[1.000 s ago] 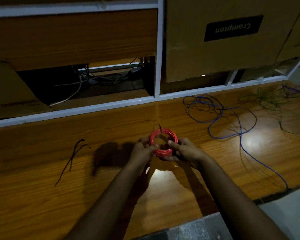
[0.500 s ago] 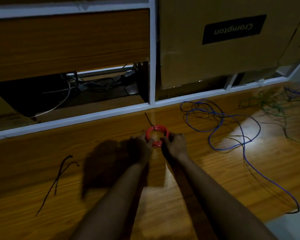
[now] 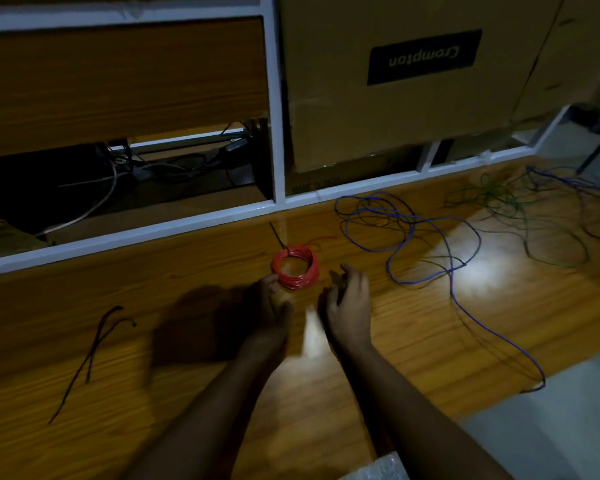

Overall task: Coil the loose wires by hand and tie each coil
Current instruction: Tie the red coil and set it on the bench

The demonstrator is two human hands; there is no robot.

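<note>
A red wire coil [image 3: 296, 268] lies flat on the wooden floor [image 3: 430, 327], with a thin dark tie end [image 3: 277, 234] sticking up from its far rim. My left hand [image 3: 269, 306] touches the coil's near-left edge with its fingertips. My right hand [image 3: 349, 304] hovers just right of the coil, fingers loosely curled and holding nothing. A loose blue wire [image 3: 409, 233] sprawls to the right. A tangled green wire [image 3: 510, 209] lies further right, with a purple wire [image 3: 582, 192] beyond it.
Two dark tie strips [image 3: 90, 351] lie on the floor at the left. A white-framed shelf [image 3: 274, 109] and a cardboard box [image 3: 413, 74] stand behind. Cables fill the lower left compartment [image 3: 153, 171]. A grey floor edge [image 3: 551, 410] runs at the lower right.
Both hands held the red coil earlier. The coil now lies on the floor; my right hand has let go and drawn back, and my left hand only touches its edge.
</note>
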